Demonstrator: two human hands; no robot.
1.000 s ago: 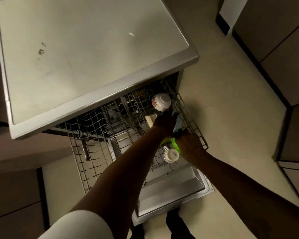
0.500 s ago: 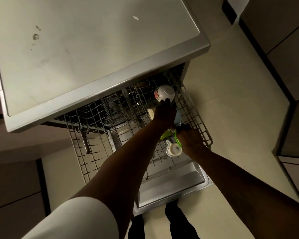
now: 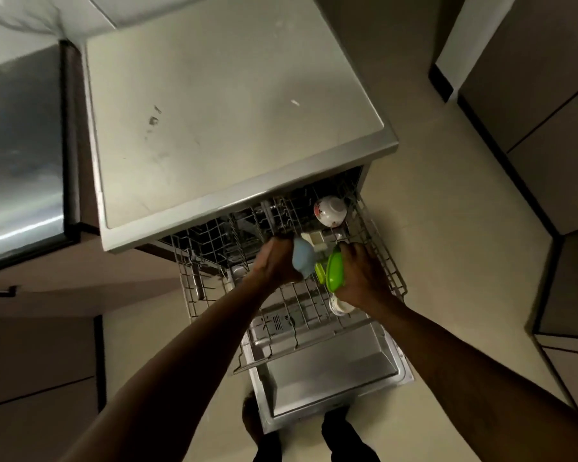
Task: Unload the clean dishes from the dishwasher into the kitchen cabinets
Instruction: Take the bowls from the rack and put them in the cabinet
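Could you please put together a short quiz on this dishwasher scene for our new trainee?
1. True or false: the white bowl with the red pattern sits in the rack, and neither hand touches it.
2. What does the left hand grip? A) a pale blue cup B) a steel pan C) a glass jar
3. Fill in: the right hand holds a dish of the colour ____.
Key: 1 true; 2 A; 3 green.
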